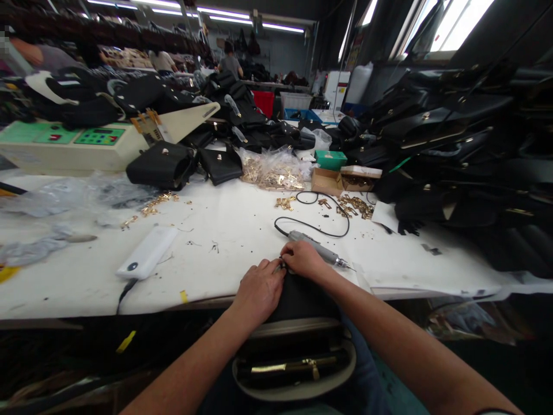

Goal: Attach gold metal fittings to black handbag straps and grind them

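An open black handbag [302, 300] rests at the table's front edge, its mouth facing me. Inside the mouth a gold zipper [285, 367] shows between pale edges. Closed over the far end of the bag's flap is my left hand [261, 288]. My right hand [302, 257] is closed in a pinch at that same flap edge, touching the left fingertips. Some small shiny part shows between the hands, too covered to make out. Just beyond the right hand lies a grey electric screwdriver [319, 248], its bit pointing right and its black cord looping behind.
A white power bank [149, 251] with a cable lies at left. Gold metal fittings [285, 203] and darker ones [356, 207] lie loose near a cardboard box [327, 181] and a green box [330, 159]. Black bags [432, 132] are piled right and behind. A machine [73, 147] stands back left.
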Demonstrator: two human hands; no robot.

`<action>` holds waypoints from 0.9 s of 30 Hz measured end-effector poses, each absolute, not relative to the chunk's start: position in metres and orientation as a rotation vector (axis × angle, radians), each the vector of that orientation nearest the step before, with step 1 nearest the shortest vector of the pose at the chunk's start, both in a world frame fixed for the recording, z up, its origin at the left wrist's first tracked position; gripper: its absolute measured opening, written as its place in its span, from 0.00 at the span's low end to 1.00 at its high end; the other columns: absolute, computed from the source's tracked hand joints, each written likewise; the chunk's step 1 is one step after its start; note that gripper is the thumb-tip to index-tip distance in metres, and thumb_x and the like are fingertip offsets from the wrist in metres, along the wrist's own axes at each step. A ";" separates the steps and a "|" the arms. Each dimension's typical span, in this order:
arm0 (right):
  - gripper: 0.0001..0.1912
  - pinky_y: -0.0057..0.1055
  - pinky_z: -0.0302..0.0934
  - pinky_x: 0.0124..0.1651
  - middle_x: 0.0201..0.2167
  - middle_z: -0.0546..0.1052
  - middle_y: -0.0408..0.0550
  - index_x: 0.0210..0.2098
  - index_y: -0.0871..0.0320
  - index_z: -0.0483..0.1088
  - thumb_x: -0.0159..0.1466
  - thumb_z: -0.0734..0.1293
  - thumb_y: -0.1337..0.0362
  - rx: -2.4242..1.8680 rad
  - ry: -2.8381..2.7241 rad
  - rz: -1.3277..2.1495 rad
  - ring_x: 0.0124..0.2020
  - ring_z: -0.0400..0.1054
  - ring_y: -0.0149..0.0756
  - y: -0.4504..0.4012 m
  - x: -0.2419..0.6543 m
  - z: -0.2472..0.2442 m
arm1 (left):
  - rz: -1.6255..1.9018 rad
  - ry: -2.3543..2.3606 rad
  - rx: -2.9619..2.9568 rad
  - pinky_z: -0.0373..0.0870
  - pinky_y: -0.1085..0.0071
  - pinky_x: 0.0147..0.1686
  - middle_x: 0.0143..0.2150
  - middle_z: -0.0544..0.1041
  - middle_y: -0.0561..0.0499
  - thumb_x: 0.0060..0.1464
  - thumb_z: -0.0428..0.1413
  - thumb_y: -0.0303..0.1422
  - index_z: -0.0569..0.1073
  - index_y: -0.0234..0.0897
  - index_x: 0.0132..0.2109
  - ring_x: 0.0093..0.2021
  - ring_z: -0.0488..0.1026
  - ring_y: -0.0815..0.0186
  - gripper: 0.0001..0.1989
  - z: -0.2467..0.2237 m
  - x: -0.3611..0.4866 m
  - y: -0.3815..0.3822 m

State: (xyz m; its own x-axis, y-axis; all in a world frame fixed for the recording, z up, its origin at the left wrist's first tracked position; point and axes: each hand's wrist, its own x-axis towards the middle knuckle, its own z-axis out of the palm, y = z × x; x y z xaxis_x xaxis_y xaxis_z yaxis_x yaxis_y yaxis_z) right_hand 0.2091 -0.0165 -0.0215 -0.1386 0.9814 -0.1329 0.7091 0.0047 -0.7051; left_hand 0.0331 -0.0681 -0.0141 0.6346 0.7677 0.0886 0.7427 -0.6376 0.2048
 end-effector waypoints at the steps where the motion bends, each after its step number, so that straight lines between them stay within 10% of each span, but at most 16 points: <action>1: 0.09 0.33 0.64 0.45 0.33 0.80 0.49 0.33 0.55 0.81 0.58 0.68 0.71 -1.745 -1.940 0.857 0.38 0.74 0.41 -0.017 0.210 -0.023 | 0.243 1.264 2.705 0.70 0.58 0.44 0.55 0.75 0.45 0.65 0.49 0.29 0.75 0.40 0.53 0.51 0.70 0.54 0.14 -0.014 0.033 -0.069; 27: 0.12 0.30 0.62 0.39 0.37 0.77 0.47 0.43 0.59 0.78 0.59 0.71 0.67 -1.704 -1.984 0.887 0.35 0.69 0.35 -0.029 0.225 -0.037 | 0.199 1.122 2.727 0.73 0.56 0.48 0.57 0.77 0.45 0.64 0.51 0.29 0.74 0.37 0.55 0.54 0.71 0.54 0.14 -0.014 0.028 -0.057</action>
State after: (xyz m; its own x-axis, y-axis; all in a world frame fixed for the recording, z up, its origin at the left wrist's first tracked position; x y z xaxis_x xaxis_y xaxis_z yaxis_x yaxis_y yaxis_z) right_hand 0.2252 -0.0289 -0.0372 -0.1943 0.9741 -0.1155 0.7359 0.0668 -0.6738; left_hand 0.0285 -0.0574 -0.0138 0.7053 0.7069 0.0527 0.6820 -0.6970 0.2213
